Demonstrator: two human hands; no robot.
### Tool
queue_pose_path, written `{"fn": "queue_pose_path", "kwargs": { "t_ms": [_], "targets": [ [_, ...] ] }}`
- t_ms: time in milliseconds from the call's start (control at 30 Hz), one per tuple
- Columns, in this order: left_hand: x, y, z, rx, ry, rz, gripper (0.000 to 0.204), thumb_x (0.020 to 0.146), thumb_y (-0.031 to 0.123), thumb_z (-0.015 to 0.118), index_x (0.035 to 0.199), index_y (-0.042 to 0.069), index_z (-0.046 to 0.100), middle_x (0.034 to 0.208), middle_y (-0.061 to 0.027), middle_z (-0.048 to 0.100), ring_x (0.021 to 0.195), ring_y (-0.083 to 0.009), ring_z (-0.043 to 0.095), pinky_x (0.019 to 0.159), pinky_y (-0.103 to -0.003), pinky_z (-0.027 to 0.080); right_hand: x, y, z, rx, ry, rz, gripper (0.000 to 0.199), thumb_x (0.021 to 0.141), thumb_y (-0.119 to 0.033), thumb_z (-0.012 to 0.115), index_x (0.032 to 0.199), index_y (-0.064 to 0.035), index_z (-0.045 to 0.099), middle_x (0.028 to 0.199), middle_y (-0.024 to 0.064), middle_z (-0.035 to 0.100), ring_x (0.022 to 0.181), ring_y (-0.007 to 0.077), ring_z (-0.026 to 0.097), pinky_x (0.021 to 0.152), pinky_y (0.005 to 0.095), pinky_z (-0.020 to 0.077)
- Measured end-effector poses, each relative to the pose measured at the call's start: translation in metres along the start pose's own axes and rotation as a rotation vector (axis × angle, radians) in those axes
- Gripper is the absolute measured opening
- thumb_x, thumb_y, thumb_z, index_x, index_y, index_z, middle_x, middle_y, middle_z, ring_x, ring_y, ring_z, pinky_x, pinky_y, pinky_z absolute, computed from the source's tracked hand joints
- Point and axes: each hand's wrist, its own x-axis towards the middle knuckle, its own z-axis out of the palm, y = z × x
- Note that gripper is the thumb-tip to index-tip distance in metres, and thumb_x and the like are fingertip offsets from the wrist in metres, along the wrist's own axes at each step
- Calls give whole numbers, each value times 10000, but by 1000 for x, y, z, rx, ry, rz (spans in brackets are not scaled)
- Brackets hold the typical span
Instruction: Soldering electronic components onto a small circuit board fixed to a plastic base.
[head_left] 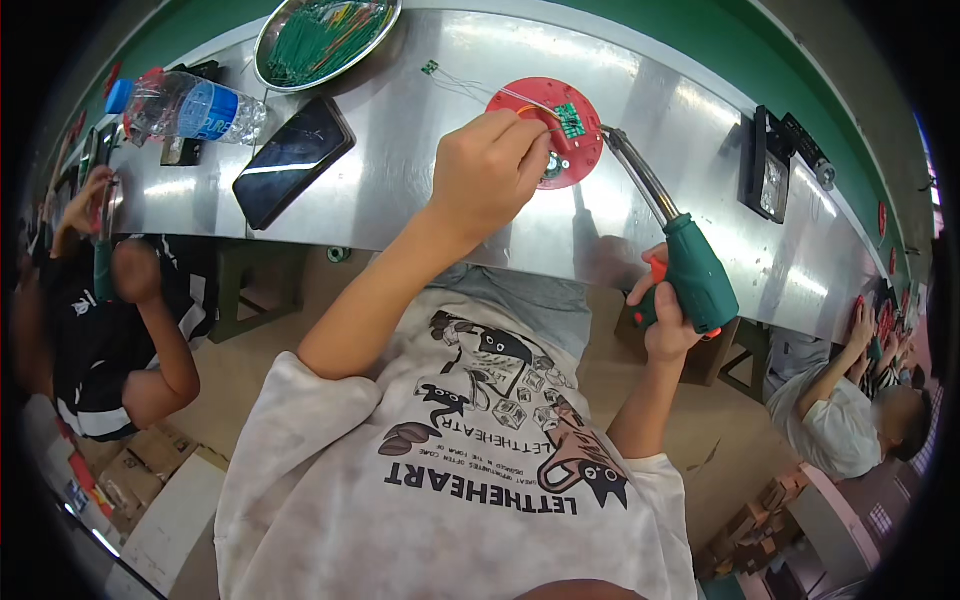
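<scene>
Soldering at a long steel bench, a worker is seen from the head camera, bent over a red round disc that lies flat on the metal. The left hand is curled nearly shut, its fingertips pinching a thin orange wire against the disc's near-left side, beside a small green circuit board mounted on the disc. The right hand is wrapped tight around the green grip of a soldering gun, held off the bench's near edge to the right of the disc; its bent metal barrel reaches up to the board. Left of the disc lie a dark phone, a clear water bottle on its side and a metal tray of green wires. Other seated workers flank the bench at both ends.
</scene>
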Motion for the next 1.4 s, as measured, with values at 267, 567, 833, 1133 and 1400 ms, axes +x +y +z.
{"fn": "queue_pose_path", "kwargs": {
  "t_ms": [267, 567, 833, 1133, 1400],
  "targets": [
    [-1, 0, 6, 84, 1, 14, 76, 766, 49, 686, 725, 59, 622, 643, -58, 552, 561, -224, 573, 485, -354, 465, 10, 7, -5, -57, -110, 6, 393, 936, -94, 577, 1295, 63, 554, 1074, 174, 638, 585, 178, 594, 543, 290, 478],
    [0, -2, 5, 81, -18, 19, 102, 766, 57, 687, 707, 64, 603, 623, -50, 534, 554, -220, 569, 480, -350, 460, 18, 5, -7, -71, -152, 51, 378, 943, -84, 569, 1289, 69, 559, 1070, 165, 639, 586, 173, 591, 549, 292, 466],
    [-2, -5, 7, 102, -10, 29, 143, 770, 71, 683, 680, 71, 570, 626, -49, 528, 542, -223, 556, 479, -348, 457, 19, 5, -3, -89, -157, 123, 382, 944, -91, 566, 1291, 68, 559, 1043, 157, 634, 580, 170, 583, 552, 285, 462],
    [-4, -6, 6, 101, -19, 23, 160, 774, 84, 677, 672, 72, 554, 640, -50, 531, 550, -224, 561, 481, -358, 457, 19, 10, -5, 76, -88, 223, 344, 940, -154, 585, 1196, 75, 576, 1020, 177, 615, 576, 181, 600, 534, 292, 468],
    [-2, -4, 4, 101, -45, 9, 153, 767, 75, 677, 673, 75, 557, 639, -56, 523, 559, -229, 559, 494, -356, 462, 23, 19, -2, 170, 77, 46, 368, 958, -253, 575, 1099, 87, 561, 1013, 221, 600, 491, 202, 589, 417, 297, 469]
  ]
}}
